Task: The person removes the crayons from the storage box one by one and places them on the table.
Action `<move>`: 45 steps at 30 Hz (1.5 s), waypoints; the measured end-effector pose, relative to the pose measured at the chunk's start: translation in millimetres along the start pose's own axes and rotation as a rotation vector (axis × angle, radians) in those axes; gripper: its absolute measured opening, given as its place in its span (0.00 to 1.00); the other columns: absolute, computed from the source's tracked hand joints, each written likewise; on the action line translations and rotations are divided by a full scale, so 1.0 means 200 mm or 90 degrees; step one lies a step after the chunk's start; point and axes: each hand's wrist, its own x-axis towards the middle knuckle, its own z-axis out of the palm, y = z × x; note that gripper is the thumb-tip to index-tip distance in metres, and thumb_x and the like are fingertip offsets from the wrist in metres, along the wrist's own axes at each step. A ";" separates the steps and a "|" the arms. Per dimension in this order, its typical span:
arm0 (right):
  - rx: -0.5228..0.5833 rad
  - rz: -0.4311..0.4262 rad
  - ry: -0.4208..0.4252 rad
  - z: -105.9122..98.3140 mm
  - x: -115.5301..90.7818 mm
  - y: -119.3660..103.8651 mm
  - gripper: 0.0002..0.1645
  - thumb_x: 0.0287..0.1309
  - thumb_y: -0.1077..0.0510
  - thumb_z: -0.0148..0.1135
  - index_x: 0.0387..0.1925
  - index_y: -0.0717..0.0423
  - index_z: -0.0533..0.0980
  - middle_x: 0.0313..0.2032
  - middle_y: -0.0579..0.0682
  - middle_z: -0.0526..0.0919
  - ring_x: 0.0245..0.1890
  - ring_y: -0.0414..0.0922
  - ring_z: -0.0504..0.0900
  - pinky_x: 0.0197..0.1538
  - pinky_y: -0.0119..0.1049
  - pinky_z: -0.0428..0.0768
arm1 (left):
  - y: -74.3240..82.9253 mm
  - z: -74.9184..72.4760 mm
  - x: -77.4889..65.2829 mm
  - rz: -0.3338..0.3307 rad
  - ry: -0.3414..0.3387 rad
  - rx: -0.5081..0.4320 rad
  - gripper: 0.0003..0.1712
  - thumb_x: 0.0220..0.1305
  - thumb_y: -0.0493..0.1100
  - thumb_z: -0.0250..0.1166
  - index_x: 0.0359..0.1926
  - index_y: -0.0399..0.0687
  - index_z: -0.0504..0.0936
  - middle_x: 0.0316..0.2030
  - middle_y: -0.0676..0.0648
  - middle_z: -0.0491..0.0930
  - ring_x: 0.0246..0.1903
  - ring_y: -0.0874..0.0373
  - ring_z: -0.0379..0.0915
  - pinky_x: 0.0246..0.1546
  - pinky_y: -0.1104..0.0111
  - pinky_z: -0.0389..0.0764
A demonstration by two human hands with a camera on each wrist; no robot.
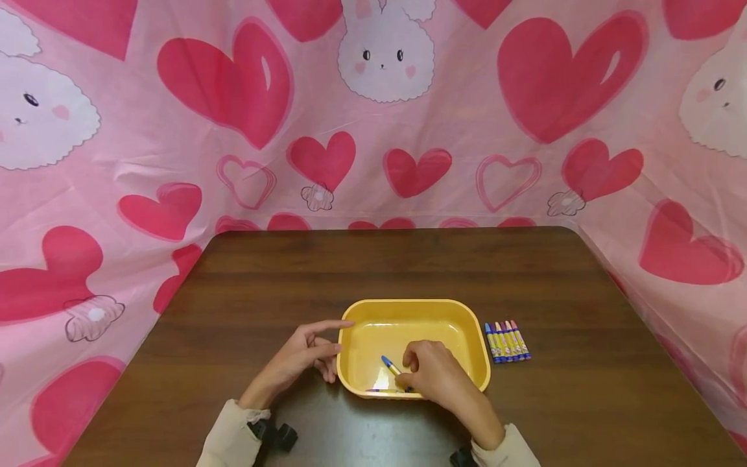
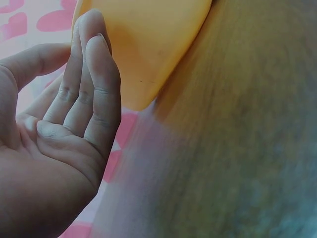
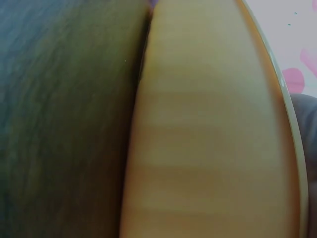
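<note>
A yellow plastic tray [image 1: 408, 301] stands on the table in the head view. My right hand [image 1: 434, 373] reaches over its near rim and pinches a crayon [image 1: 389, 364] with a blue tip and yellow wrapper. Another crayon [image 1: 382, 390] lies along the near inner wall, partly hidden by the rim and the hand. At the tray's left rim is my left hand [image 1: 300, 353], its index finger stretched over the edge. The left wrist view shows its fingers [image 2: 101, 84] loosely bent, holding nothing. In the right wrist view the tray's outer wall [image 3: 208, 124] hides most of the right hand [image 3: 308, 134].
Several crayons [image 1: 508, 342] in yellow wrappers lie side by side just right of the tray. The dark wooden table [image 1: 280, 279] extends around it. A pink cloth [image 1: 362, 188] with hearts and rabbits hangs behind and beside the table.
</note>
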 end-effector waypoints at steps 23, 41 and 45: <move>0.009 -0.015 -0.005 -0.02 0.00 0.00 0.10 0.41 0.70 0.69 0.24 0.55 0.79 0.21 0.41 0.74 0.24 0.39 0.71 0.29 0.32 0.72 | 0.00 0.00 0.02 0.015 -0.013 -0.009 0.29 0.71 0.33 0.59 0.70 0.32 0.65 0.24 0.43 0.85 0.20 0.55 0.82 0.24 0.66 0.85; -0.007 -0.128 0.041 0.00 0.01 0.01 0.08 0.50 0.71 0.66 0.25 0.56 0.82 0.22 0.40 0.76 0.24 0.36 0.70 0.29 0.29 0.71 | -0.01 0.00 0.00 0.006 -0.010 0.000 0.28 0.71 0.34 0.58 0.70 0.32 0.65 0.24 0.43 0.84 0.20 0.56 0.82 0.24 0.66 0.85; -0.004 -0.133 0.055 0.00 0.01 0.01 0.09 0.49 0.72 0.65 0.25 0.56 0.82 0.21 0.40 0.76 0.23 0.35 0.70 0.28 0.28 0.70 | 0.00 0.00 0.00 0.003 -0.008 0.003 0.28 0.72 0.34 0.58 0.70 0.32 0.65 0.24 0.43 0.84 0.20 0.56 0.82 0.24 0.66 0.85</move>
